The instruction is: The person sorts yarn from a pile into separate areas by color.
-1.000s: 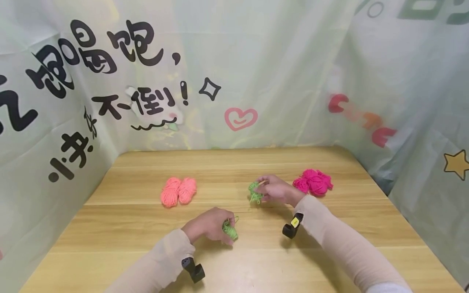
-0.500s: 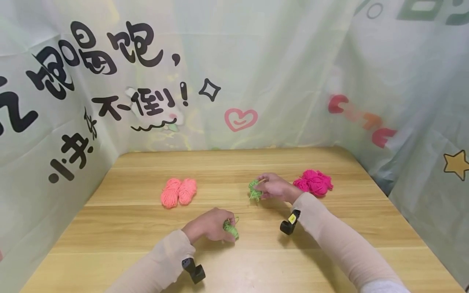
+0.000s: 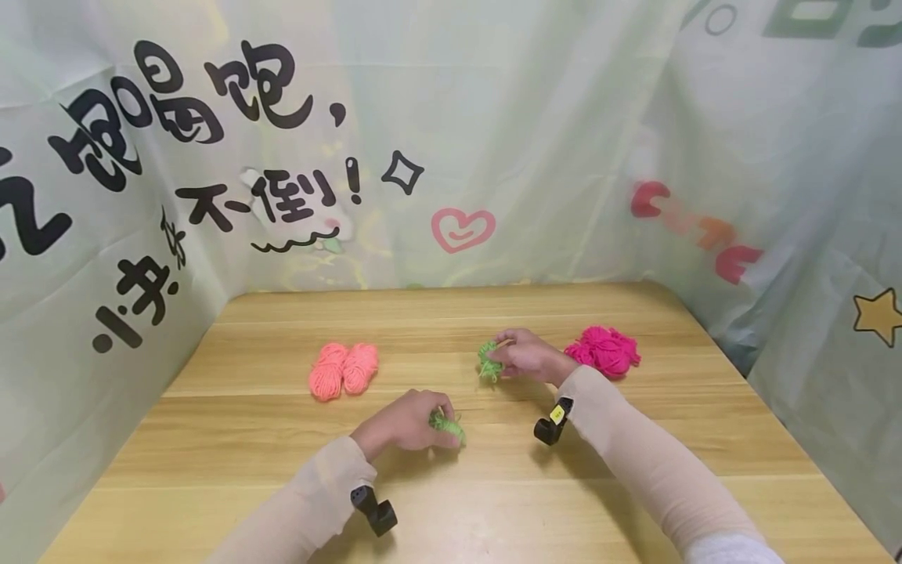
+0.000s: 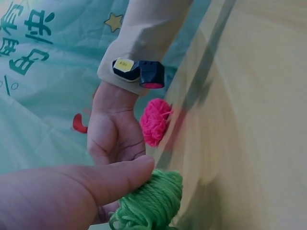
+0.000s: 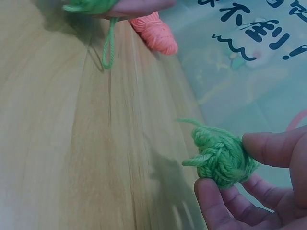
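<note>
Between thumb and fingers my left hand (image 3: 412,421) holds a small green yarn ball (image 4: 156,199), just over the front-middle of the table. A loose loop of green strand hangs from it in the right wrist view. Farther back, my right hand (image 3: 528,356) pinches a second green yarn ball (image 5: 223,158) by its sides, with short strand ends sticking out. Shadows fall on the wood beneath both balls. Right of the right hand lies a bundle of magenta yarn (image 3: 606,351). Two coral yarn skeins (image 3: 344,370) lie side by side at the left.
The wooden table (image 3: 282,486) is bounded by a printed cloth curtain (image 3: 564,157) at the back and both sides. A black wrist camera (image 3: 373,511) sits on the left sleeve, another black camera (image 3: 553,421) on the right sleeve.
My left hand has moved slightly up and to the right with its green yarn ball, which has tilted. The right hand has shifted a little farther back with its ball.
</note>
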`<control>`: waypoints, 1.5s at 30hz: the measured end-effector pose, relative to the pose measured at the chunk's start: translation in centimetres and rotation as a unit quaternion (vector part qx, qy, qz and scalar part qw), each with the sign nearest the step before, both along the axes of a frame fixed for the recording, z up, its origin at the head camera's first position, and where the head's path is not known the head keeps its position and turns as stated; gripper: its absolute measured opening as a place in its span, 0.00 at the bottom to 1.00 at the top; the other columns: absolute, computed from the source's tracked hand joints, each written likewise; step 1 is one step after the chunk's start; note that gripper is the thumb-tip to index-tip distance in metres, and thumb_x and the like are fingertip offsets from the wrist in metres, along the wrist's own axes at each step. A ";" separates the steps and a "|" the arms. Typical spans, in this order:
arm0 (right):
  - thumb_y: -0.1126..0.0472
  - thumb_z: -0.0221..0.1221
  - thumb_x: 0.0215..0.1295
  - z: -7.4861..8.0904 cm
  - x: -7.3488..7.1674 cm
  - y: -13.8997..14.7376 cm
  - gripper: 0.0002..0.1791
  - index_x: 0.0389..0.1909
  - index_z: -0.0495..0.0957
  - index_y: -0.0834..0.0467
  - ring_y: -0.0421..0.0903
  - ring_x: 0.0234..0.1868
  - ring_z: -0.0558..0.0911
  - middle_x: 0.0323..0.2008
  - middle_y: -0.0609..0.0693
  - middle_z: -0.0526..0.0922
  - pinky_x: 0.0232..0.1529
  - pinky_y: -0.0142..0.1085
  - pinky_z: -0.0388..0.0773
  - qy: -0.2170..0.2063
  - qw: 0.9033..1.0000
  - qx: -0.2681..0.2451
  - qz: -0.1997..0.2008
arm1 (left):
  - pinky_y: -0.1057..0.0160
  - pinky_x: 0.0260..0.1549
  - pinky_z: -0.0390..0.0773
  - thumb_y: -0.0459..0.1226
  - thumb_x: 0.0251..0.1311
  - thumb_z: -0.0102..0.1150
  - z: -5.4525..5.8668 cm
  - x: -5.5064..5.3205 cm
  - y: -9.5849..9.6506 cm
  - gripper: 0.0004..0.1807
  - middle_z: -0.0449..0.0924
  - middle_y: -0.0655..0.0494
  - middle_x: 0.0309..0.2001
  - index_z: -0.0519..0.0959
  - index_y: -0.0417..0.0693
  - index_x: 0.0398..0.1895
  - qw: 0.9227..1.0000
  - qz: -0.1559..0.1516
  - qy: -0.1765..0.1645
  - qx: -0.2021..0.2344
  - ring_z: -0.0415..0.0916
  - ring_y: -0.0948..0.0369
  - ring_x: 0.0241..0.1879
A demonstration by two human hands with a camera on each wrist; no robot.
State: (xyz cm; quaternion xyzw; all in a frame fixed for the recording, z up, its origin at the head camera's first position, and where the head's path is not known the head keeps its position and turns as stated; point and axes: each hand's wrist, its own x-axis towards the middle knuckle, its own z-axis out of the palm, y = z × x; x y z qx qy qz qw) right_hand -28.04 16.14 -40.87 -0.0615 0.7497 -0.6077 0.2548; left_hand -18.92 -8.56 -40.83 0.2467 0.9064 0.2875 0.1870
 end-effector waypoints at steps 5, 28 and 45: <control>0.65 0.55 0.70 0.3 -0.1 -0.1 0.25 0.62 0.58 0.69 0.44 0.35 0.79 0.44 0.58 0.75 0.44 0.40 0.80 -0.003 1.000 -0.002 -0.001 | 0.59 0.34 0.74 0.50 0.54 0.69 0.2 -0.7 -0.1 0.16 0.75 0.58 0.32 0.77 0.53 0.38 0.999 0.025 -0.018 0.030 0.71 0.59 0.33; 0.64 0.56 0.69 0.1 -1.2 -0.7 0.27 0.63 0.58 0.70 0.42 0.34 0.78 0.45 0.57 0.74 0.45 0.41 0.79 0.002 1.000 0.011 -0.012 | 0.60 0.23 0.77 0.51 0.58 0.66 0.7 -3.1 0.5 0.18 0.77 0.52 0.29 0.76 0.49 0.41 0.993 0.072 -0.051 0.079 0.74 0.59 0.20; 0.66 0.59 0.66 -1.1 -1.5 -0.9 0.23 0.59 0.64 0.68 0.49 0.42 0.79 0.49 0.61 0.73 0.47 0.43 0.80 0.018 0.999 0.034 -0.032 | 0.61 0.23 0.77 0.50 0.60 0.65 0.7 -4.0 0.7 0.19 0.77 0.52 0.27 0.76 0.46 0.42 0.988 0.106 -0.065 0.091 0.75 0.57 0.21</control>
